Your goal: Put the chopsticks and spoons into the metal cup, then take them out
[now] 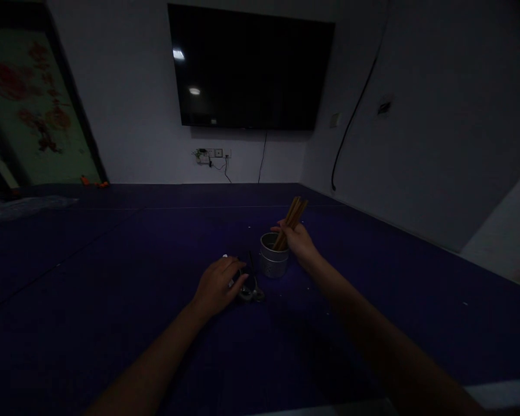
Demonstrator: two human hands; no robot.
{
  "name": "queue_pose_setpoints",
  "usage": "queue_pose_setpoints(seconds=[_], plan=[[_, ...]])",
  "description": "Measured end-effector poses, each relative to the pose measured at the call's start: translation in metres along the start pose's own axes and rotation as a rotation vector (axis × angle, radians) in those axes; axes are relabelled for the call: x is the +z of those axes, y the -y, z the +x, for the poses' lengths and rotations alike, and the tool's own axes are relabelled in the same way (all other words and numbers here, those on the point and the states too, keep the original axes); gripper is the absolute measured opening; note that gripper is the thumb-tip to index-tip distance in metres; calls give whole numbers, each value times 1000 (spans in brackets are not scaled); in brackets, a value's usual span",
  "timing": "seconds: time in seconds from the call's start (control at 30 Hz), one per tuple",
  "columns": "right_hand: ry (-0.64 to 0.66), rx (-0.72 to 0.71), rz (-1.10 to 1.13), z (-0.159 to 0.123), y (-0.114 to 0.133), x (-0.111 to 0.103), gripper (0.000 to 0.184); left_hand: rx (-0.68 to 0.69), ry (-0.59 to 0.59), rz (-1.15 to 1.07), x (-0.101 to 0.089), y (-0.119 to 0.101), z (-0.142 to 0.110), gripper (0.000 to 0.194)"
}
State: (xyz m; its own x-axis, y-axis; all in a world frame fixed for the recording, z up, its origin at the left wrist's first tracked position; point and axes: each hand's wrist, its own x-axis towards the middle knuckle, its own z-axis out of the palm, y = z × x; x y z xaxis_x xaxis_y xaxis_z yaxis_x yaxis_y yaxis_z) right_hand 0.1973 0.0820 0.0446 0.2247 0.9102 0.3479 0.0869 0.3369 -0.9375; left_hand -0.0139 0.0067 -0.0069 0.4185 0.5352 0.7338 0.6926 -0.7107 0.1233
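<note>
Two bare hands are at work over one broad, dark purple surface. The right hand is closed around several slender, straight brown sticks, apparently wooden; they overlap too much to count exactly. Its thumb and fingers press the bundle together, with no open gap beyond the sticks' own thickness. The sticks lean, lower ends inside one round grey container, apparently metal, upper ends rising above its rim. The container is upright, a short cylinder with a smooth lip, a band around its wall and small perforations lower down.

One left hand is beside the container, palm down, with thumb and fingers partly apart. Beneath and beside its fingertips lies a small group of dark and shiny grey items, with rounded, looped shapes at the near end; their number is hard to make out in the dim light. Whether the hand grips any of them cannot be told.

Beyond, one flat, glossy black rectangular screen hangs on a smooth pale wall, showing two larger white reflections.
</note>
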Motion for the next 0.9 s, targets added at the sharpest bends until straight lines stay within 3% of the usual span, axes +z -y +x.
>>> queue_pose_setpoints(seconds=[0.37,0.6,0.9], plan=[[176,43,51,9,16,-8,8,-1,39,11,0,1,-1,22],[141,80,162,11,17,-9,3,8,62,25,-2,-1,-1,23],[167,117,140,13,14,-12,15,2,94,32,-2,0,-2,23]])
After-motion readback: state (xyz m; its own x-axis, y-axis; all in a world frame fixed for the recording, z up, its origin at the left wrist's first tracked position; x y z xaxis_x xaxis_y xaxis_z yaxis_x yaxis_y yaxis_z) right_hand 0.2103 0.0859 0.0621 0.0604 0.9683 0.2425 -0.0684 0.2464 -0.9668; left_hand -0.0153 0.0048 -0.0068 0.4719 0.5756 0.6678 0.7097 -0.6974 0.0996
